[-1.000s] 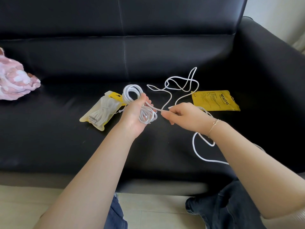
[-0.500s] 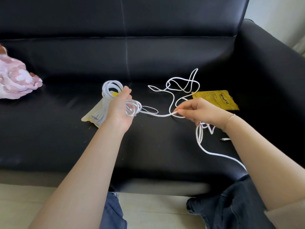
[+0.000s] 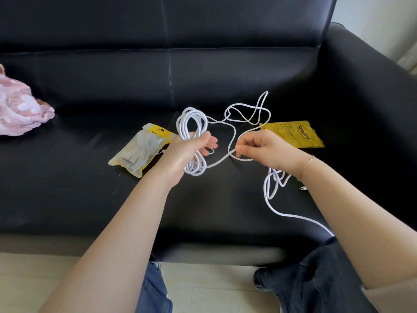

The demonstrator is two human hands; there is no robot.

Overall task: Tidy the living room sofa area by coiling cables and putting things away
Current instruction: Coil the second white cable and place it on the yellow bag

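My left hand (image 3: 185,152) grips a coil of white cable (image 3: 191,125) at its waist, with loops sticking out above and below the fist. A loose strand runs from the coil to my right hand (image 3: 264,150), which pinches it between thumb and fingertips. More of the same white cable lies in loose loops (image 3: 248,111) on the black sofa seat (image 3: 67,188) behind my hands. Another stretch (image 3: 274,190) trails down under my right wrist toward the seat's front edge.
A yellow-and-clear pouch (image 3: 140,150) holding another coiled cable lies left of my left hand. An empty yellow pouch (image 3: 293,134) lies flat behind my right hand. A pink cloth (image 3: 20,107) sits at the far left. The sofa's armrest (image 3: 372,86) rises on the right.
My left hand has carried the coil back right and turned it upright. My right hand has closed in toward it along the strand, shortening the span between them.
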